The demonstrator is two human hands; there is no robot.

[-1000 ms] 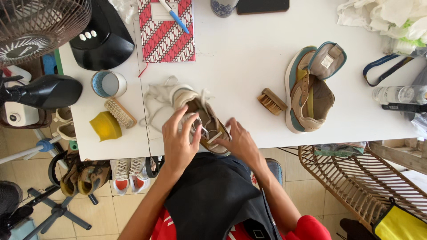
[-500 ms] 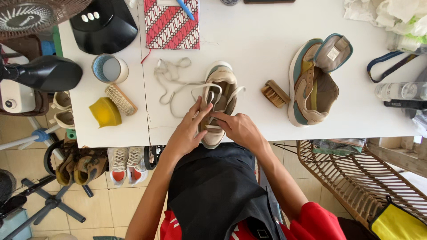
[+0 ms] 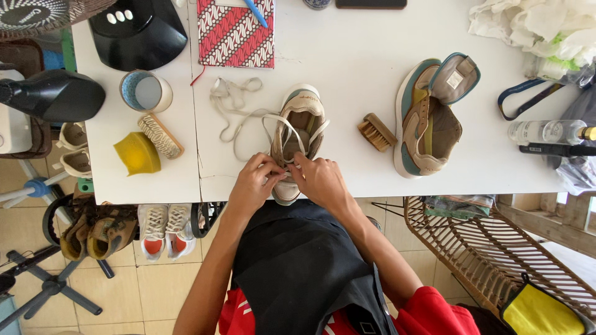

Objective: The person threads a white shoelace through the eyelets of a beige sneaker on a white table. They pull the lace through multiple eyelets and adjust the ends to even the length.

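A beige and teal sneaker [image 3: 299, 121] lies on the white table [image 3: 347, 68], toe toward me at the front edge. Both of my hands are on its lower eyelets. My left hand [image 3: 256, 182] pinches the white shoelace [image 3: 239, 115] near the toe. My right hand [image 3: 320, 180] grips the lace and the shoe's side right beside it. Loose lace loops trail off to the left over the table. The matching sneaker [image 3: 429, 118] lies unlaced to the right, tongue pulled open.
A small wooden brush [image 3: 376, 131] sits between the shoes. On the left are a cup [image 3: 145, 91], a yellow cloth [image 3: 136, 153], a long brush [image 3: 160, 135] and a patterned notebook [image 3: 236, 32]. Bottles [image 3: 546, 131] lie at right. Shoes [image 3: 164, 228] stand under the table beside a rattan rack [image 3: 484, 242].
The sneaker was turned and laid flat with its toe toward me, and both hands shifted down to its lower eyelets. The lace now trails in loops to the left.
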